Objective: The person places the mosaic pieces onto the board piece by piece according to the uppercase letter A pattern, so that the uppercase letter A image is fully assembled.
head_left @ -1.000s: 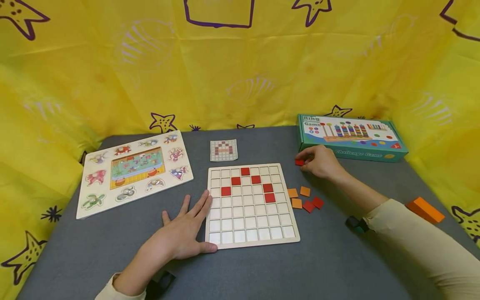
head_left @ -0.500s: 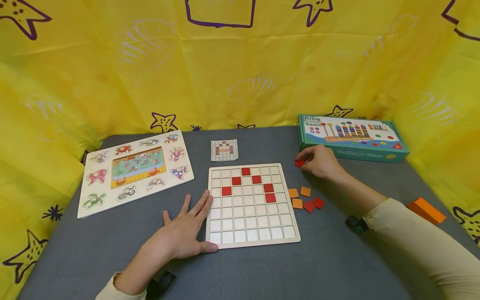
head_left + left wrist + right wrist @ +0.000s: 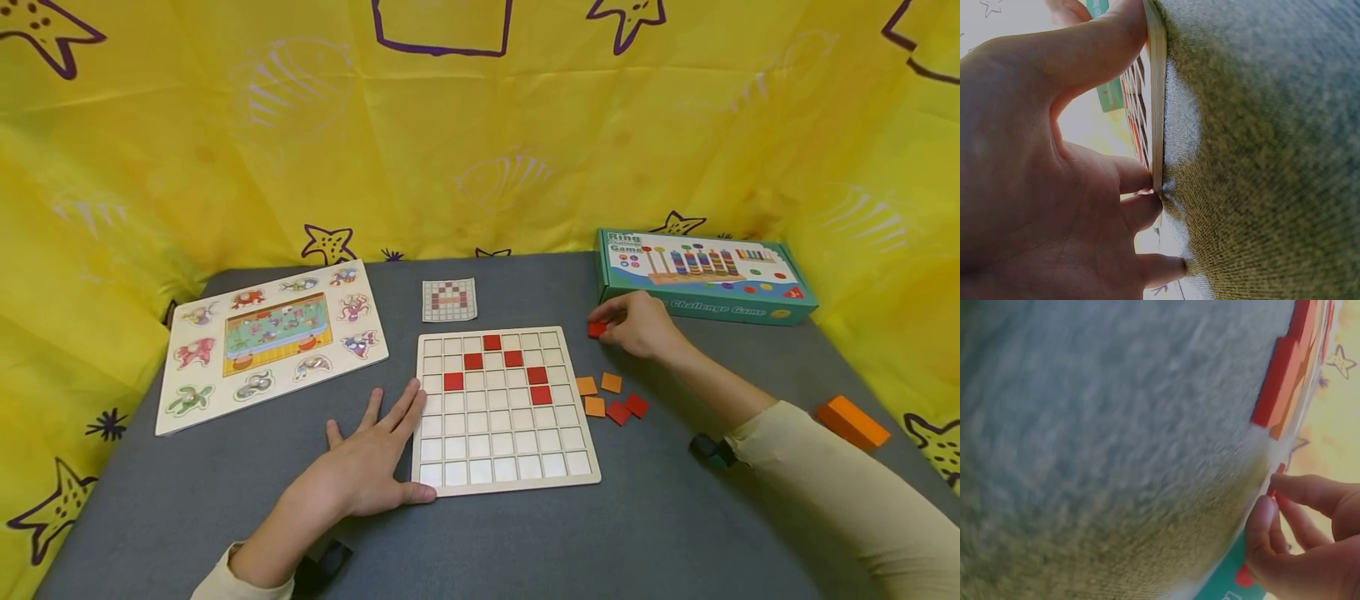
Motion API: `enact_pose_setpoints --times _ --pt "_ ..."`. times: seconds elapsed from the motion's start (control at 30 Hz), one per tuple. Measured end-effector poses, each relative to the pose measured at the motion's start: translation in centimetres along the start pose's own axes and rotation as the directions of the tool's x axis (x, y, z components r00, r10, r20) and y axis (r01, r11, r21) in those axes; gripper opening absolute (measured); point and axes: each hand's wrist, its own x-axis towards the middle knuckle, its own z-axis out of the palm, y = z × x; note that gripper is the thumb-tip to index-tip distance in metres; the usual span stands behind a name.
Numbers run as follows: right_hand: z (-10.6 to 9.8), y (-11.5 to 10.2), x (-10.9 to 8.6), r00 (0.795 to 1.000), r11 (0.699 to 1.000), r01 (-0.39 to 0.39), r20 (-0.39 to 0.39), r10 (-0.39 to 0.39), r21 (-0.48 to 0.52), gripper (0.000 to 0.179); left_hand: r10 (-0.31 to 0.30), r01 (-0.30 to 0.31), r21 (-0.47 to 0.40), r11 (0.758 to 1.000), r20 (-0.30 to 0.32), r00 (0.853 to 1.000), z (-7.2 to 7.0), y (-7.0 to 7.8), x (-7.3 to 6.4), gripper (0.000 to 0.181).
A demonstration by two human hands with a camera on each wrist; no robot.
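Observation:
My right hand [image 3: 641,327] pinches a red square tile [image 3: 597,329] between thumb and fingers, low over the table in front of the green box. The tile [image 3: 1280,469] shows only as a thin red edge in the right wrist view, the fingers covering the rest. A pale wooden grid board [image 3: 498,475] lies in the middle, several red tiles set in its upper cells. Along the board's left edge rests my left hand [image 3: 371,467], fingers spread and straight, the thumb touching the lower left corner. In the left wrist view, fingers and thumb touch the board's side [image 3: 1159,94].
Beside the board lie three orange tiles [image 3: 611,382] and two loose red tiles [image 3: 637,406]. A patterned card [image 3: 448,315] lies behind it. An animal puzzle board [image 3: 195,408] is at left, the green game box [image 3: 712,304] back right, an orange block [image 3: 853,421] far right.
The red tile in my right hand has shifted very slightly to the left. My left hand keeps its place at the board's edge.

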Motion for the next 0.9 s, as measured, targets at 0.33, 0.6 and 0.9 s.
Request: enact_pose_setpoints --times 0.33,0.6,0.9 --pt "0.4 -1.5 -0.9 0.998 0.999 0.040 0.038 -0.041 0.027 0.028 0.000 0.000 -0.003 1.000 -0.003 1.000 0.0 0.0 -0.1 0.126" --pt "0.9 -2.6 -1.5 0.996 0.997 0.074 0.049 -0.075 0.030 0.026 0.002 -0.002 -0.005 1.000 -0.005 1.000 0.1 0.0 0.0 0.126" --pt "1.6 -3.9 -2.0 0.994 0.994 0.093 0.061 -0.096 0.058 0.026 0.004 -0.004 -0.002 1.000 -0.007 1.000 0.1 0.0 0.0 0.126"
